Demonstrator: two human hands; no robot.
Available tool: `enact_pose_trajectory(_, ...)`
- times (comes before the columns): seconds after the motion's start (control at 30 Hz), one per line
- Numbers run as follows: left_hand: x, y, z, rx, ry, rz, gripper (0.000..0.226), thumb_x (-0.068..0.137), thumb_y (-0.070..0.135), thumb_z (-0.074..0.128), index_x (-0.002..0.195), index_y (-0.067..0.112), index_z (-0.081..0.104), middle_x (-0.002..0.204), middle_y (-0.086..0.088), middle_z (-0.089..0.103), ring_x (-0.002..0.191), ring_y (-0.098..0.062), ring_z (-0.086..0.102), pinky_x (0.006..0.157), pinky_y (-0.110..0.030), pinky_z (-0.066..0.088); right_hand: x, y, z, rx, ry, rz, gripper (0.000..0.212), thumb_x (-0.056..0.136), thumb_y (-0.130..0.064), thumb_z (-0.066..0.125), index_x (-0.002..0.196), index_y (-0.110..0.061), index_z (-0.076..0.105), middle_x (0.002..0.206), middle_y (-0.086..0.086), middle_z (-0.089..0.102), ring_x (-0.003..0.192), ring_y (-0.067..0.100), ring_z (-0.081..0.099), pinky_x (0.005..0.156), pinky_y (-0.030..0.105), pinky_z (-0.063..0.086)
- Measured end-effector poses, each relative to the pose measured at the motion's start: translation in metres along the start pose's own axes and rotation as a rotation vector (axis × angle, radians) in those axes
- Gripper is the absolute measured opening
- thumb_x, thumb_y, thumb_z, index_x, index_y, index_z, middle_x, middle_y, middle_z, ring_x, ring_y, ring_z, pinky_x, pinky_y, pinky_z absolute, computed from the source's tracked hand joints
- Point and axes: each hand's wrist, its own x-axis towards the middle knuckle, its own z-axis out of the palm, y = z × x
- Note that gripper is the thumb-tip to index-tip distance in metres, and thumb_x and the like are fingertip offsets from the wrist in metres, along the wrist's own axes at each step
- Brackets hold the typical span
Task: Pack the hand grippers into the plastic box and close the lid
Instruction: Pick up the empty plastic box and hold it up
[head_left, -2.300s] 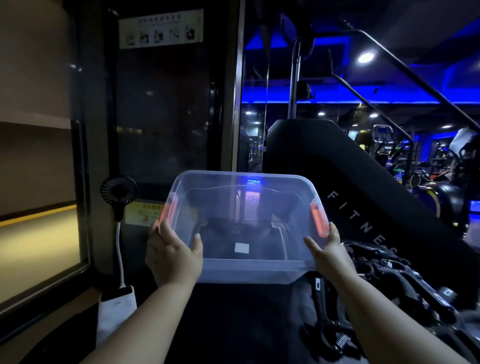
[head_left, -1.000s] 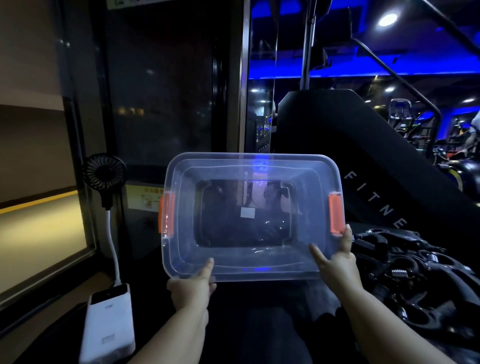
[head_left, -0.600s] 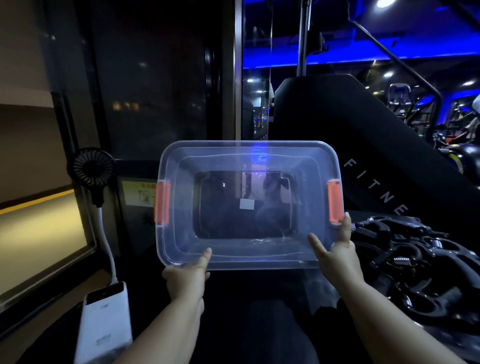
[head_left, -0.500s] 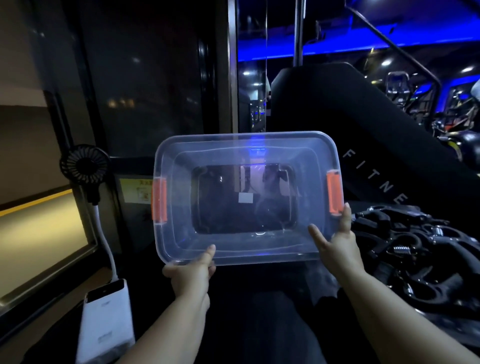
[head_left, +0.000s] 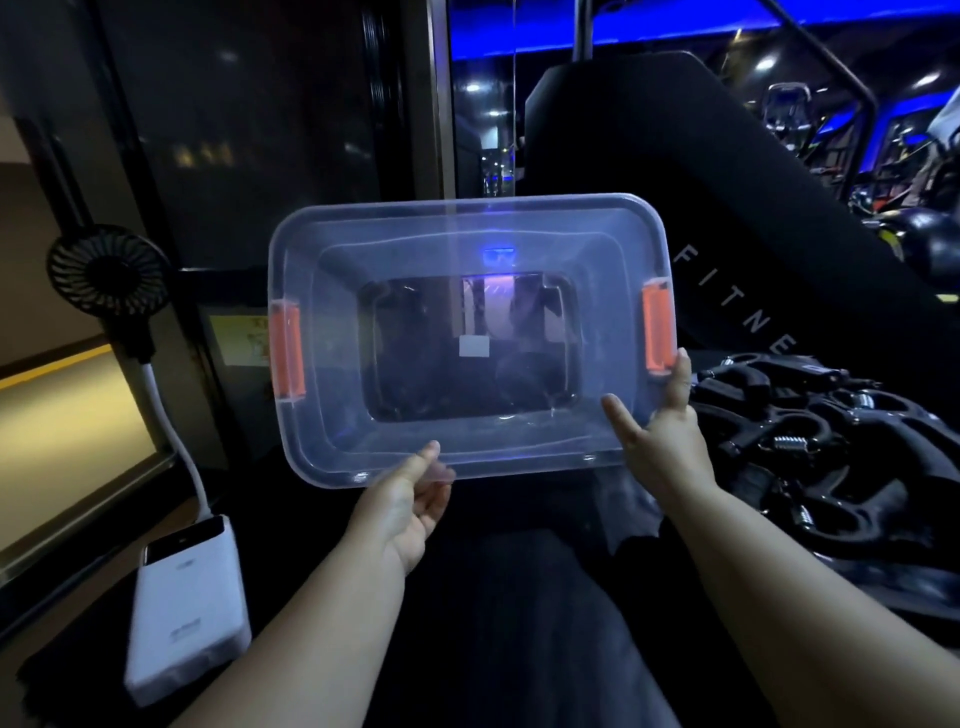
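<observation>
Plastic box (head_left: 467, 338) now tipped open-side to camera, still empty; left hand (head_left: 405, 499) and right hand (head_left: 665, 441) fingers grasping its lower rim; hand grippers (head_left: 831, 452) unpacked.

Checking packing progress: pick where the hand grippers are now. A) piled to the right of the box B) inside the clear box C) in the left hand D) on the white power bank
A: the black hand grippers lie heaped right of the empty plastic box.
</observation>
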Motion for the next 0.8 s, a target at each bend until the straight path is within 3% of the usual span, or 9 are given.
enact_pose_trajectory(0.1, -0.003, -0.001, 0.001, -0.020, 0.015, -0.027, 0.018, 0.080, 0.020, 0.073, 0.075, 0.009, 0.060, 0.045, -0.002, 0.060, 0.065, -0.015, 0.060, 0.061, -0.025, 0.048, 0.000, 0.000, -0.001, 0.002, 0.006, -0.010, 0.095, 0.084, -0.058, 0.057, 0.147, -0.044, -0.013, 0.127, 0.013, 0.050, 0.103, 0.034, 0.057, 0.082, 0.041, 0.048)
enact_pose_trajectory(0.53, -0.012, -0.013, -0.002, -0.070, 0.027, 0.018, 0.014, 0.087, 0.018, 0.065, 0.093, 0.008, 0.058, 0.054, -0.004, 0.064, 0.065, -0.016, 0.066, 0.052, -0.022, 0.054, -0.003, 0.001, -0.005, 0.029, -0.034, 0.002, 0.100, 0.084, -0.044, 0.067, 0.149, -0.042, -0.009, 0.130, 0.012, 0.047, 0.106, 0.031, 0.055, 0.076, 0.032, 0.039)
enact_pose_trajectory(0.8, -0.018, -0.015, -0.003, 0.007, 0.045, 0.123, 0.013, 0.088, 0.022, 0.065, 0.095, 0.013, 0.060, 0.083, -0.007, 0.069, 0.068, -0.013, 0.061, 0.057, -0.021, 0.050, -0.008, -0.005, -0.007, 0.037, -0.010, -0.008, 0.104, 0.081, -0.044, 0.071, 0.152, -0.035, -0.005, 0.123, 0.013, 0.045, 0.104, 0.028, 0.054, 0.079, 0.032, 0.040)
